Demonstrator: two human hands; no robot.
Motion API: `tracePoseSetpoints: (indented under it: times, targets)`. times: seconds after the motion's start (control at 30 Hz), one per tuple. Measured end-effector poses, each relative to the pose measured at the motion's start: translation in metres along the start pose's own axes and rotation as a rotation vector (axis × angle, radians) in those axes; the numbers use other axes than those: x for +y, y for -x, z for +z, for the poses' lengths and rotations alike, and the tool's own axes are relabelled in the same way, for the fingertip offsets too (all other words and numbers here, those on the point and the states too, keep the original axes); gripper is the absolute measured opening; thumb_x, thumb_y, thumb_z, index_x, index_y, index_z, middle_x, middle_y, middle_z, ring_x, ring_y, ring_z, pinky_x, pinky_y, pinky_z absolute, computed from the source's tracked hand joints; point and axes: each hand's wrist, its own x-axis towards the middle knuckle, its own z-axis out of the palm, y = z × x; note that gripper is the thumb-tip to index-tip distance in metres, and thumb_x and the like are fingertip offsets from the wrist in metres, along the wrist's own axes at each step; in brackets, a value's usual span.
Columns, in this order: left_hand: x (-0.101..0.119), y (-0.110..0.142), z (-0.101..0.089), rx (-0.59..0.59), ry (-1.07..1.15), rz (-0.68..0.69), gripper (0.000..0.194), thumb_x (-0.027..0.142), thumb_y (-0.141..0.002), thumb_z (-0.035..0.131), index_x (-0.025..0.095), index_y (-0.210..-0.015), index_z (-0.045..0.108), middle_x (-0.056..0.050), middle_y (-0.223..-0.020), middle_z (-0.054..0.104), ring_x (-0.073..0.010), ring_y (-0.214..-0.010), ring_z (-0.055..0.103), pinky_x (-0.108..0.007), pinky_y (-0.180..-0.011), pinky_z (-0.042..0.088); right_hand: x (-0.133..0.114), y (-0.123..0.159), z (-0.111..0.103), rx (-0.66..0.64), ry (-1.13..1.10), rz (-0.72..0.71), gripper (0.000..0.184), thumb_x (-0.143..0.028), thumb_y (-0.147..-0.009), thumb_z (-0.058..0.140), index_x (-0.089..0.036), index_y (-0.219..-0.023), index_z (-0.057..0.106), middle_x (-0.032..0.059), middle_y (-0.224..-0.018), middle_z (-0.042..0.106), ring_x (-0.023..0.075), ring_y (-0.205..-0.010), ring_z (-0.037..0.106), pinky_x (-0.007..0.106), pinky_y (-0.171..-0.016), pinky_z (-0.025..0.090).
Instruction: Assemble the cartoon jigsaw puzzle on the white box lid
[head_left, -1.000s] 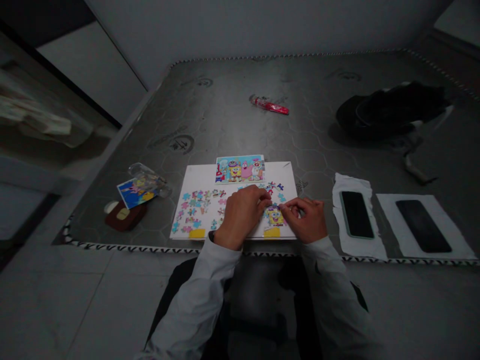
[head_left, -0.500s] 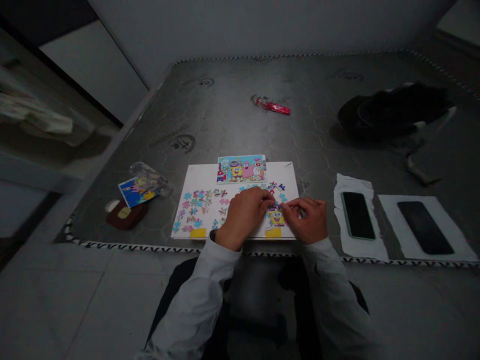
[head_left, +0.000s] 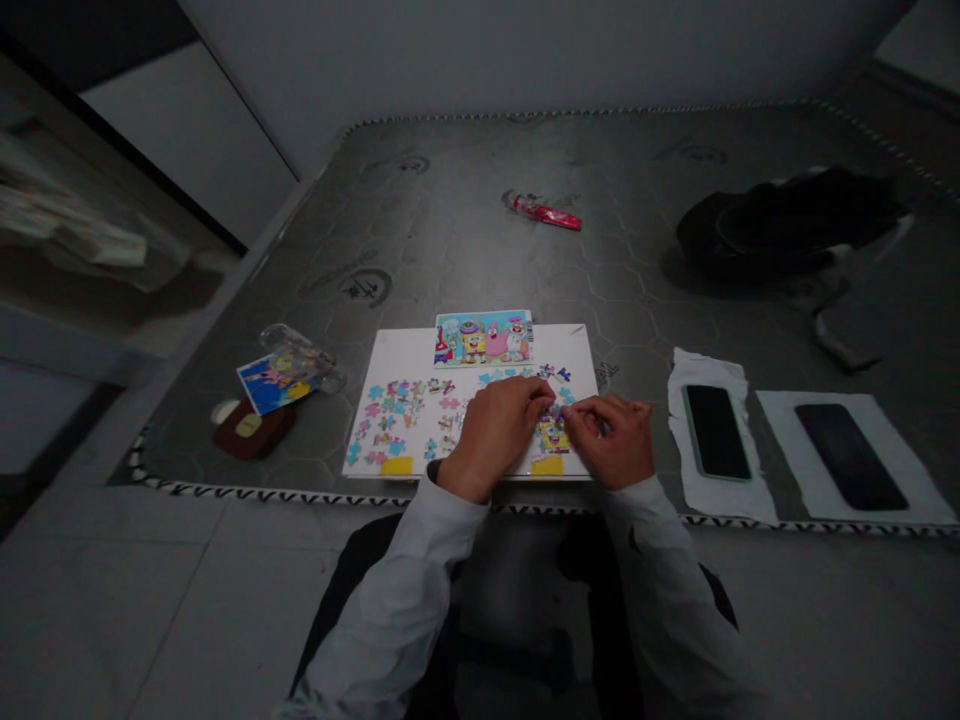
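Both hands work close together over the right half of a white board (head_left: 409, 345). My left hand (head_left: 501, 425) has its thumb and fingers pinched at the top of a partly joined cartoon puzzle section (head_left: 555, 436). From the right, my right hand (head_left: 615, 438) pinches at the same spot, its fingertips nearly meeting the left ones. A small jigsaw piece seems to be between the fingertips, mostly hidden. Loose jigsaw pieces (head_left: 386, 420) lie spread over the board's left half. A picture card (head_left: 484, 340) of the cartoon rests at the board's top edge.
Left of the board are a brown case (head_left: 251, 430), a blue picture card (head_left: 270, 385) and a clear plastic bottle (head_left: 296, 350). Two phones (head_left: 716, 430) lie on white paper at the right. Farther back are a red packet (head_left: 547, 212) and a black bag (head_left: 795, 225).
My left hand has shifted very slightly right, and its fingertips stay at the puzzle section. My right hand has barely moved.
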Motion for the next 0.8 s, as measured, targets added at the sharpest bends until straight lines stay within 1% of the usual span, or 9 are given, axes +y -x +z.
tracePoseSetpoints:
  times: [0.1,0.2,0.37,0.47,0.8]
  targets:
    - [-0.0022,0.0006,-0.0025,-0.004,-0.065,-0.052,0.012,0.030,-0.092,0.064,0.025,-0.096,0.073,-0.001,-0.098,0.076,-0.0198,-0.093,0.068,-0.031,-0.084,0.048,-0.0026,-0.0010,0.0003,-0.006,0.030,0.043,0.032,-0.047,-0.088,0.061,-0.022,-0.068,0.067,-0.0075,-0.051,0.050,0.0141,-0.061,0.055,0.034,-0.081,0.025]
    - [-0.0041,0.0008,-0.0038,-0.041,-0.105,-0.083,0.009,0.031,-0.087,0.070,0.026,-0.092,0.075,0.000,-0.095,0.076,-0.0211,-0.093,0.068,-0.033,-0.085,0.049,-0.0040,-0.0018,0.0017,-0.022,0.073,0.059,0.034,-0.047,-0.088,0.060,-0.022,-0.066,0.065,-0.0075,-0.051,0.050,0.0148,-0.062,0.055,0.035,-0.081,0.024]
    - [-0.0047,0.0019,-0.0028,-0.052,-0.117,-0.088,0.011,0.033,-0.087,0.070,0.025,-0.093,0.075,-0.002,-0.095,0.076,-0.0216,-0.093,0.068,-0.033,-0.082,0.048,-0.0044,-0.0015,0.0052,-0.043,0.156,0.055,0.033,-0.048,-0.087,0.061,-0.023,-0.066,0.065,-0.0077,-0.050,0.050,0.0165,-0.065,0.055,0.036,-0.084,0.023]
    - [-0.0049,0.0024,-0.0021,-0.044,-0.113,-0.083,0.011,0.033,-0.088,0.070,0.024,-0.093,0.075,-0.002,-0.094,0.075,-0.0215,-0.092,0.068,-0.032,-0.081,0.048,-0.0047,-0.0008,0.0067,-0.033,0.189,0.058,0.033,-0.049,-0.086,0.061,-0.023,-0.066,0.065,-0.0070,-0.051,0.052,0.0176,-0.067,0.056,0.038,-0.085,0.023]
    - [-0.0056,0.0030,-0.0014,-0.036,-0.116,-0.083,0.010,0.033,-0.088,0.069,0.024,-0.091,0.074,-0.001,-0.093,0.075,-0.0210,-0.089,0.067,-0.032,-0.077,0.048,-0.0043,-0.0011,0.0085,-0.016,0.221,0.077,0.040,-0.056,-0.087,0.056,-0.024,-0.067,0.067,-0.0043,-0.055,0.058,0.0194,-0.069,0.057,0.040,-0.086,0.024]
